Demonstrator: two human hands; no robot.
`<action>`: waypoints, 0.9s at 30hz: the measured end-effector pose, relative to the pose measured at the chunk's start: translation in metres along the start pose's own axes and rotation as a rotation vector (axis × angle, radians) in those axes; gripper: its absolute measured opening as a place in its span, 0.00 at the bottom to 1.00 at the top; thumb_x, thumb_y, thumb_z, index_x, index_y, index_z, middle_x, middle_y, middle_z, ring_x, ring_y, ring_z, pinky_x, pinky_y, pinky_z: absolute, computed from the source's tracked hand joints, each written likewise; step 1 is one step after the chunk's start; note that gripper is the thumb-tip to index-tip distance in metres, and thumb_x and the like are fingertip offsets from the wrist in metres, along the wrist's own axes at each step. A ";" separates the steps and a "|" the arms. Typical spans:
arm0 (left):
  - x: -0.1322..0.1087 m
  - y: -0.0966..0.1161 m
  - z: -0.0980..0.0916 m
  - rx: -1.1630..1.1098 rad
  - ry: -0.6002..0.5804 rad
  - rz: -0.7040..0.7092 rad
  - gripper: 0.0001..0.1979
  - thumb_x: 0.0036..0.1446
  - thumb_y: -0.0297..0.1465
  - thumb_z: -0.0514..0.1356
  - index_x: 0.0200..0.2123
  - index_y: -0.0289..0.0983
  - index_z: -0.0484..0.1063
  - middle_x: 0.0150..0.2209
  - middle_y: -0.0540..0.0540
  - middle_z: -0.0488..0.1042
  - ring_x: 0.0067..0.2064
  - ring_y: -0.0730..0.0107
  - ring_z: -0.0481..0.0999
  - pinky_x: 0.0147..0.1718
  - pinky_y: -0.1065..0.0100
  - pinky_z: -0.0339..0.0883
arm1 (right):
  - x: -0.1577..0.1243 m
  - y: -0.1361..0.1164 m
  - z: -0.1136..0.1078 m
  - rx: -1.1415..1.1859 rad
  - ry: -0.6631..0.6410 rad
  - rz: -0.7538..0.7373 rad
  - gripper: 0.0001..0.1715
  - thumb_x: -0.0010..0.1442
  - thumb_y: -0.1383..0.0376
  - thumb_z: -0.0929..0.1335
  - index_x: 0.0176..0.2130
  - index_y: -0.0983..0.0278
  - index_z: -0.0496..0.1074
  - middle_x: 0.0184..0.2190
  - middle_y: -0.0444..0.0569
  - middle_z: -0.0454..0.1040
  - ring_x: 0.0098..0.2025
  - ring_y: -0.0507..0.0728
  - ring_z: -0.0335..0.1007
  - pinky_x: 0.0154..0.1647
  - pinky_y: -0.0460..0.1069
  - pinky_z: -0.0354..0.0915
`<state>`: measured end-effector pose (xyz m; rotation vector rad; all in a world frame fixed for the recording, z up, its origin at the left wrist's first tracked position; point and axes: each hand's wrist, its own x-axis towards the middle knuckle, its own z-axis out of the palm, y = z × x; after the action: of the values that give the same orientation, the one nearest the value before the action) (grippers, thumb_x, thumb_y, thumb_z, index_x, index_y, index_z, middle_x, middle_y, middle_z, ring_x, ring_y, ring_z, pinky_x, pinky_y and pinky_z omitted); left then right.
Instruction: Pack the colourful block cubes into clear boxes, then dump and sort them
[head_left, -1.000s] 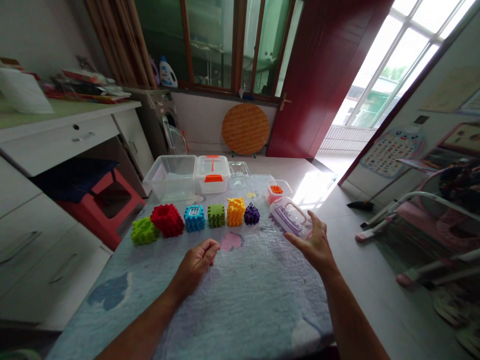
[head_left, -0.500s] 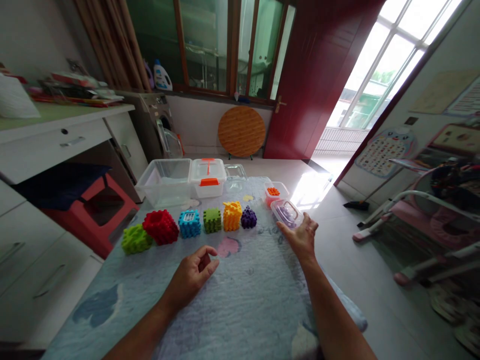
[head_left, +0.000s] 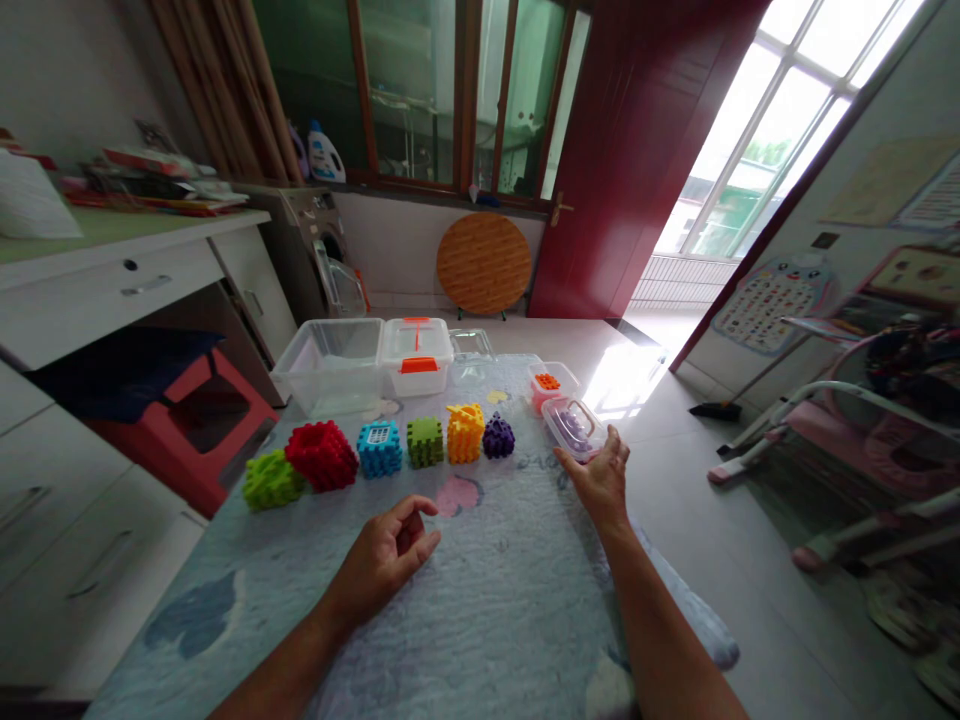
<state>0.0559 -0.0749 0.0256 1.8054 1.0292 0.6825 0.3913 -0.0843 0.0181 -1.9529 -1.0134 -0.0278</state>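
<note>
My right hand has its thumb and fingers around the near right corner of a small clear plastic box with a handled lid; purple pieces show inside. Just behind that box is a clear container with orange pieces. Over the middle of the cloth, my left hand is empty, its fingers loosely curled and thumb apart. Beyond it stands a row of textured block shapes: lime green, red, blue, green, yellow and purple.
At the table's far end are a large clear bin, a white-lidded box with orange latches and a clear lid-like piece. A red stool stands to the left, a pink-seated chair to the right.
My right hand's fingers have drawn in closer around the lidded box. My left hand has barely moved, and the block row stays as it was.
</note>
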 end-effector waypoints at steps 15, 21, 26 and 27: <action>0.001 0.000 -0.001 -0.033 0.023 -0.007 0.16 0.56 0.42 0.59 0.40 0.37 0.71 0.23 0.55 0.58 0.26 0.73 0.59 0.26 0.73 0.55 | 0.003 0.003 0.006 0.038 0.003 -0.051 0.62 0.45 0.40 0.70 0.64 0.72 0.51 0.59 0.68 0.56 0.62 0.73 0.54 0.62 0.65 0.55; 0.002 0.000 -0.002 -0.049 0.055 -0.018 0.15 0.55 0.43 0.59 0.39 0.37 0.71 0.23 0.55 0.57 0.26 0.73 0.59 0.26 0.73 0.55 | 0.003 0.007 0.005 0.058 -0.022 -0.057 0.64 0.43 0.40 0.71 0.65 0.71 0.49 0.60 0.68 0.54 0.63 0.73 0.52 0.63 0.66 0.54; 0.002 0.001 -0.005 -0.053 0.088 -0.017 0.15 0.55 0.42 0.59 0.38 0.37 0.71 0.23 0.55 0.58 0.26 0.72 0.60 0.26 0.73 0.56 | -0.002 0.000 -0.020 0.046 0.098 -0.143 0.55 0.49 0.45 0.71 0.64 0.67 0.51 0.59 0.65 0.57 0.60 0.73 0.56 0.56 0.68 0.61; 0.002 0.000 -0.005 -0.053 0.093 -0.015 0.14 0.55 0.42 0.59 0.38 0.37 0.71 0.23 0.55 0.58 0.26 0.72 0.60 0.26 0.73 0.56 | -0.003 -0.006 -0.028 0.049 0.167 -0.179 0.50 0.51 0.47 0.70 0.63 0.66 0.54 0.58 0.65 0.59 0.59 0.72 0.58 0.54 0.67 0.63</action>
<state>0.0532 -0.0706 0.0280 1.7320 1.0746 0.7833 0.3949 -0.1049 0.0378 -1.7786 -1.0639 -0.2589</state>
